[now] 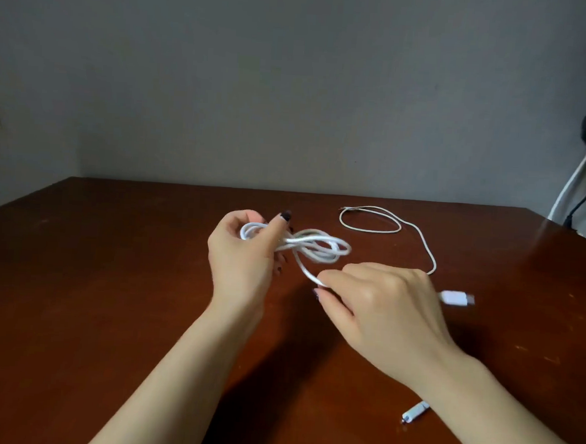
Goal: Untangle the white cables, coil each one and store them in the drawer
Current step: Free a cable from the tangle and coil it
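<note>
Nearest, a small white plug (415, 412) is lying well short of the half-wound white cable coil (314, 247). The left hand (245, 253) is gripping that coil and the right hand (382, 306) is pinching its tail. Beyond the coil, a second thin white cable (431, 254) is waiting. Any slackening grip is risking sprung loops.

Nothing legible anywhere: no text, label, brand, number or sign to be made out on the coiled cable (321, 246), the loose cable (370, 230), the blurred plug (453, 298) or the worktop (109, 279).
</note>
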Action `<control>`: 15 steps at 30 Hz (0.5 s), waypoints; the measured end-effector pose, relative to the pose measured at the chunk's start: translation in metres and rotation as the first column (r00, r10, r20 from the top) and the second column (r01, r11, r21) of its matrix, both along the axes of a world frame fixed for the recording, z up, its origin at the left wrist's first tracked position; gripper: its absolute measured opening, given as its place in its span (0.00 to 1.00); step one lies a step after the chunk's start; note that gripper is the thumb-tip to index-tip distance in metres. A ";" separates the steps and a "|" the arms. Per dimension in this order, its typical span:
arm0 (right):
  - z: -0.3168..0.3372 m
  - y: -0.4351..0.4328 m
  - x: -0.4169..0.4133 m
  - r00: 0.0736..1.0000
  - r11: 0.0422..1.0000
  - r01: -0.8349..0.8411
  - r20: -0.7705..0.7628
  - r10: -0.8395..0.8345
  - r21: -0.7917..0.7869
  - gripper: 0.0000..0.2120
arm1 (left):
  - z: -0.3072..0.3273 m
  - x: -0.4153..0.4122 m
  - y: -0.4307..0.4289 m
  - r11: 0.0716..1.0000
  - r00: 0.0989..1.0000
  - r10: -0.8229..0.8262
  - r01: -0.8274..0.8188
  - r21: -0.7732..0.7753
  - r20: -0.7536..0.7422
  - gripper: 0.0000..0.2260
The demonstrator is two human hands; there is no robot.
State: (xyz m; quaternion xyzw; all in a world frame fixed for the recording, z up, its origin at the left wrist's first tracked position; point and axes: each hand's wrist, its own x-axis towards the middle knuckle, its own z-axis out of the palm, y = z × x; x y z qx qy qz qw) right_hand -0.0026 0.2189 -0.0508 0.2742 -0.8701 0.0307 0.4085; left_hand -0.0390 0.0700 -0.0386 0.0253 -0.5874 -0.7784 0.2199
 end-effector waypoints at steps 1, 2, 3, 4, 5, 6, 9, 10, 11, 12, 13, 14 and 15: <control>0.000 0.000 0.000 0.997 0.999 -0.045 -0.058 0.046 0.020 0.12 | -0.002 0.001 0.002 0.993 0.999 0.028 -0.031 -0.117 -0.026 0.11; 0.000 0.001 -0.001 0.989 0.995 -0.090 -0.114 0.093 0.033 0.11 | -0.005 0.002 0.004 0.975 0.997 0.038 -0.051 -0.214 -0.062 0.11; 0.000 0.002 -0.001 0.979 0.991 -0.125 -0.160 0.130 0.042 0.11 | -0.006 0.003 0.007 0.956 0.995 0.035 -0.061 -0.287 -0.093 0.10; 0.001 0.005 -0.002 0.967 0.987 -0.153 -0.198 0.159 0.046 0.10 | -0.007 0.005 0.010 0.937 0.993 0.030 -0.067 -0.342 -0.113 0.10; 0.003 0.007 -0.002 0.960 0.985 -0.167 -0.220 0.172 0.038 0.10 | -0.007 0.006 0.012 0.921 0.992 0.020 -0.066 -0.383 -0.122 0.09; 0.006 0.009 -0.002 0.958 0.985 -0.172 -0.232 0.170 0.012 0.10 | -0.006 0.007 0.013 0.913 0.993 0.000 -0.049 -0.406 -0.119 0.09; 0.012 0.013 -0.004 0.973 0.988 -0.119 -0.210 0.096 -0.101 0.11 | 0.000 0.009 0.013 0.934 0.989 -0.125 0.090 -0.345 -0.081 0.07; 0.011 0.013 -0.005 0.980 0.986 -0.114 -0.174 0.093 -0.120 0.10 | 0.001 0.009 0.012 0.935 0.987 -0.138 0.103 -0.338 -0.082 0.06; 0.010 0.012 -0.006 0.987 0.981 -0.134 -0.111 0.120 -0.138 0.09 | 0.001 0.009 0.011 0.934 0.987 -0.132 0.092 -0.346 -0.094 0.06; 0.008 0.012 -0.007 0.986 0.972 -0.166 -0.023 0.164 -0.167 0.08 | 0.001 0.009 0.010 0.935 0.987 -0.119 0.074 -0.347 -0.111 0.05; 0.007 0.012 -0.008 0.975 0.960 -0.191 0.073 0.210 -0.207 0.07 | 0.002 0.010 0.010 0.940 0.985 -0.112 0.063 -0.334 -0.129 0.05; 0.006 0.012 -0.008 0.957 0.949 -0.203 0.154 0.244 -0.243 0.07 | 0.002 0.010 0.009 0.947 0.983 -0.110 0.058 -0.315 -0.149 0.05; 0.005 0.013 -0.009 0.941 0.943 -0.204 0.214 0.263 -0.263 0.06 | 0.003 0.011 0.009 0.952 0.979 -0.114 0.059 -0.299 -0.170 0.05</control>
